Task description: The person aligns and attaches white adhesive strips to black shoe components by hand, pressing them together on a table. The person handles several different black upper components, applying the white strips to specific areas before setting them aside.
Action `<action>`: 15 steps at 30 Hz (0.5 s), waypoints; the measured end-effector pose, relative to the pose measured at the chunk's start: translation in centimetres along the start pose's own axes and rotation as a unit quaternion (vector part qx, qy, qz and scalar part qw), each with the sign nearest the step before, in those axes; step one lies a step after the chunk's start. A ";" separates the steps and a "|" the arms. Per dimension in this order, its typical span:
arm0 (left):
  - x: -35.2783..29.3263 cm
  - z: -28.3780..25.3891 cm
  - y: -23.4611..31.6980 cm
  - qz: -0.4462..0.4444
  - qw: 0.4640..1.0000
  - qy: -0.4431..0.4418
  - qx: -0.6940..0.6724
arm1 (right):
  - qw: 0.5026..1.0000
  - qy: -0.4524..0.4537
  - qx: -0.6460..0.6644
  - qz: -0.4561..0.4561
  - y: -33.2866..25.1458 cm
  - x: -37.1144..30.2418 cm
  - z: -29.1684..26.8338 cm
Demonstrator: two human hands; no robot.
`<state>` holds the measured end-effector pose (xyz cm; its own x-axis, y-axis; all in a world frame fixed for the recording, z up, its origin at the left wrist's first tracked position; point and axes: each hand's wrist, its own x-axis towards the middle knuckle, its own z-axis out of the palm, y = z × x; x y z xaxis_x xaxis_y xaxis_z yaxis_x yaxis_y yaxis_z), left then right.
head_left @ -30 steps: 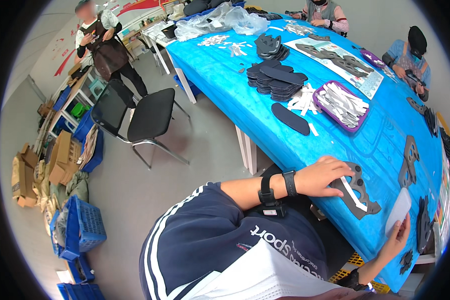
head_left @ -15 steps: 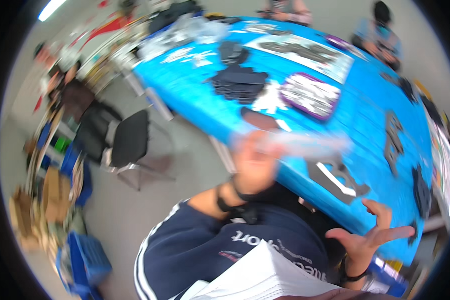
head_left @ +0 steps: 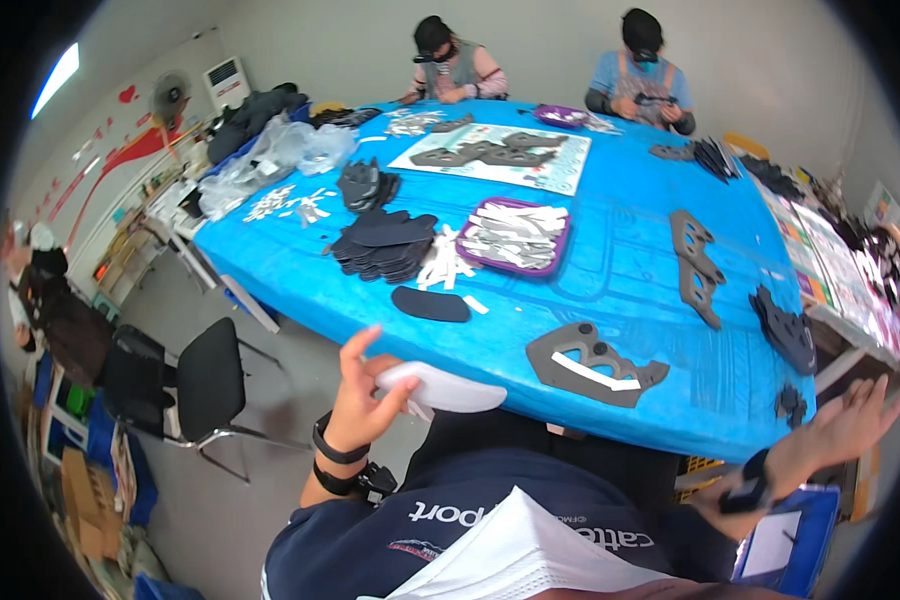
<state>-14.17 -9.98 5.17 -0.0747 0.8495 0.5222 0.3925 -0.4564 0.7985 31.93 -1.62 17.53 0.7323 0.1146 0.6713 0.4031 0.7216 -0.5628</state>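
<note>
The curved white pad (head_left: pixel 452 389) reached left hand (head_left: pixel 359 405)

A whitish, curved pad (head_left: pixel 452 389) — smooth, slightly tilted — is pinched in the left hand (head_left: pixel 358 408).

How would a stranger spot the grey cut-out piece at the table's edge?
Find the blue table, then its near edge, between the left hand and right hand. The grey cut-out piece lies there; unlike the similar piece farther right, it bears a bent white strip.
</note>
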 end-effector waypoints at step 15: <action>-0.2 0.4 1.8 -0.002 0.950 -0.260 0.171 | 0.853 -0.481 0.065 -0.190 -5.7 -10.3 1.6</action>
<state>-13.06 -10.86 6.35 0.3516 0.9072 0.2309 0.6743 -0.4165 0.6099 21.21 -5.80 14.66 -0.2534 0.3171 0.9139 0.4007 0.8943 -0.1992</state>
